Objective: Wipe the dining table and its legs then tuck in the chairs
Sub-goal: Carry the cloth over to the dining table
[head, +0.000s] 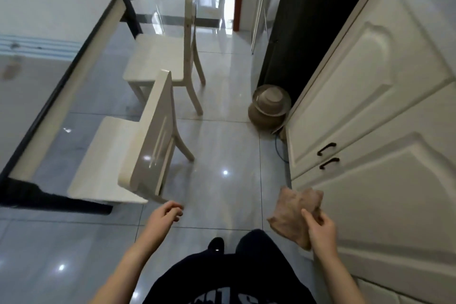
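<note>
Dining table: a pale glossy-topped dining table [37, 76] with a dark edge and dark legs fills the left of the view.
Near chair: a cream wooden chair [150, 140] with a slatted back stands pulled out from the table's long side, seat towards the table.
Far chair: a second cream wooden chair [158, 57] stands farther along the same side of the table, also pulled out.
Left hand: the left hand [165, 215] hangs free off the table's near corner, just behind the near chair's back, fingers loosely curled around nothing.
Right hand: the right hand [319, 228], well away from the table, grips a crumpled beige cloth [293, 210] between thumb and fingers.
Cupboard: cream panelled cupboard doors [370, 81] with two dark handles [327, 149] face the table across the grey glossy tiled floor [222, 155].
Pot: a brown lidded clay pot [269, 106] sits on the floor across from the table, beside the cupboard.
Writing: white letters on the person's black shirt [234, 279] are cut off and cannot be read.
</note>
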